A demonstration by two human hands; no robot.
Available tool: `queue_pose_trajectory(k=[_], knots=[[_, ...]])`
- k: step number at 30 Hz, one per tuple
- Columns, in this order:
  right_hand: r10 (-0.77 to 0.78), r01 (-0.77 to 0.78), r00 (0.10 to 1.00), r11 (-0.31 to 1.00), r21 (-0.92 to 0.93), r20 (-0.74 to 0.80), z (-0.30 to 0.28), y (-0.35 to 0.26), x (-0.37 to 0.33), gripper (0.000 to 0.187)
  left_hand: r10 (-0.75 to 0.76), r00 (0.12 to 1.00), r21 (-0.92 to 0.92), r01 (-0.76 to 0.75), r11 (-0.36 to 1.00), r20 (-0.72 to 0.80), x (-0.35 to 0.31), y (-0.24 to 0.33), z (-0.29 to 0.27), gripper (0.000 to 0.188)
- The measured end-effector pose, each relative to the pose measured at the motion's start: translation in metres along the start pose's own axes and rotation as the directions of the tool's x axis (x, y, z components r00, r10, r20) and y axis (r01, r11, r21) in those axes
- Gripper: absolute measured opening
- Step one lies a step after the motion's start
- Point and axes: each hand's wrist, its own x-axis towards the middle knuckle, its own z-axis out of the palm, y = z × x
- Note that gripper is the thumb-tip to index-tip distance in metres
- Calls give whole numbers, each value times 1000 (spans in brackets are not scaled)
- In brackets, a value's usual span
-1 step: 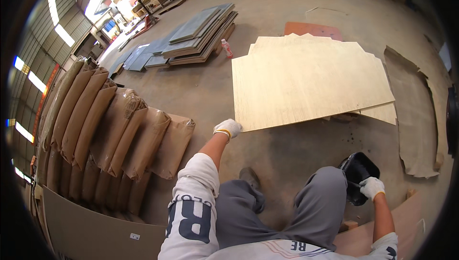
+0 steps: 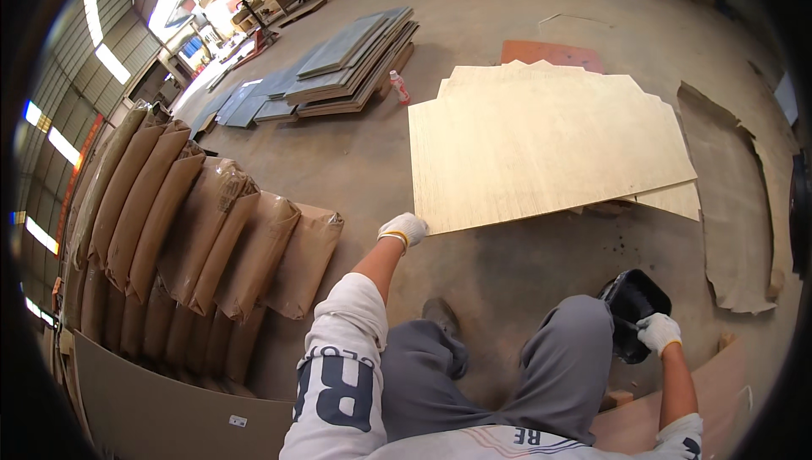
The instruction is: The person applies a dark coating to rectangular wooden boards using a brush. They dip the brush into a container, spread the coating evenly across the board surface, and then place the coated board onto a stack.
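Note:
A pale plywood sheet [image 2: 550, 156] lies on top of a fanned stack of similar sheets in front of me. My left hand [image 2: 404, 229], in a white knit glove, grips its near left corner. To the right of my knee is a black tray [image 2: 650, 291], tilted, with a dark inside. My right hand [image 2: 658, 334], gloved too, is closed at the tray's near right side. A thin greyish piece reaches from its fingers into the tray; what it is, I cannot make out.
Brown wrapped bundles [image 2: 279, 257] are stacked on the left. Grey boards [image 2: 347, 54] lie piled further back, beside a small red-and-white bottle [image 2: 399, 86]. A reddish board [image 2: 554, 55] lies behind the plywood, and a torn brown sheet [image 2: 732, 206] to its right.

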Motion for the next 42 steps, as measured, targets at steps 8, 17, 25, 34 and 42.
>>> queue_pose_trajectory(k=[8, 17, 25, 34, 42], knots=[[38, -30, 997, 990, 140, -60, 19, 2, -20, 32, -167, 986, -967, 52, 249, 10, 44, -8, 53, 21], [80, -102, 995, 872, 479, 66, 10, 11, -42, 45, -15, 999, -984, 34, 175, 32, 47, -21, 87, 14], [103, -129, 989, 218, 967, 108, 31, 36, -81, 43, 154, 986, -976, 24, 217, 58, -24, 31, 118, 36], [148, -212, 970, 139, 967, 191, 42, 43, -78, 43, 125, 991, -952, 4, 305, 44, -9, 8, 101, 35], [194, -233, 954, -10, 973, 230, 31, 23, -88, 37, 21, 998, -919, -67, 388, -64, 1, -6, 96, 39]])
